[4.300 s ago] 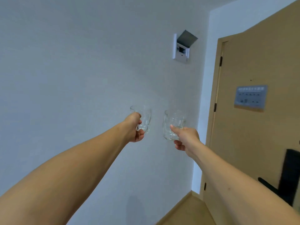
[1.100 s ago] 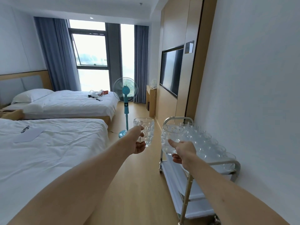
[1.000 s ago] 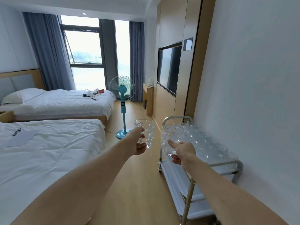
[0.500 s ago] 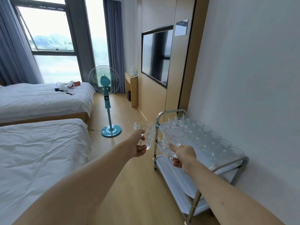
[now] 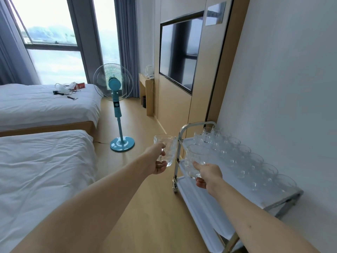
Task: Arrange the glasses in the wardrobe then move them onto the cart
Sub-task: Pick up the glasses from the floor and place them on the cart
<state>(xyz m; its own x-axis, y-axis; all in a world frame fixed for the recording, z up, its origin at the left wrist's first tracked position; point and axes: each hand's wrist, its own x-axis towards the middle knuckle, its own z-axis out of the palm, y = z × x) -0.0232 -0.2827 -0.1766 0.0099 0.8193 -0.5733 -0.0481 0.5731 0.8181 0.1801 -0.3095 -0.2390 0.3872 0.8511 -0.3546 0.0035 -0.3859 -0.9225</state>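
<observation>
My left hand [image 5: 156, 161] grips a clear textured glass [image 5: 166, 147] held upright, just left of the cart's chrome end rail. My right hand [image 5: 207, 175] grips a second clear glass [image 5: 196, 159] over the near-left edge of the cart's top shelf. The metal cart [image 5: 281, 199] stands against the white wall on the right, with white shelves. Several clear glasses [image 5: 253, 161] stand in rows along the wall side of its top shelf. The wardrobe is out of view.
Two white beds [image 5: 42, 170] fill the left side. A turquoise standing fan [image 5: 116, 105] stands on the wooden floor between beds and cart. A wall-mounted TV [image 5: 179, 52], a small desk with a kettle [image 5: 146, 92] and windows with curtains lie farther off.
I have turned from the door side into the room and walked up to the cart. Both hands carry their glasses; the cart now lies closer, under my right hand.
</observation>
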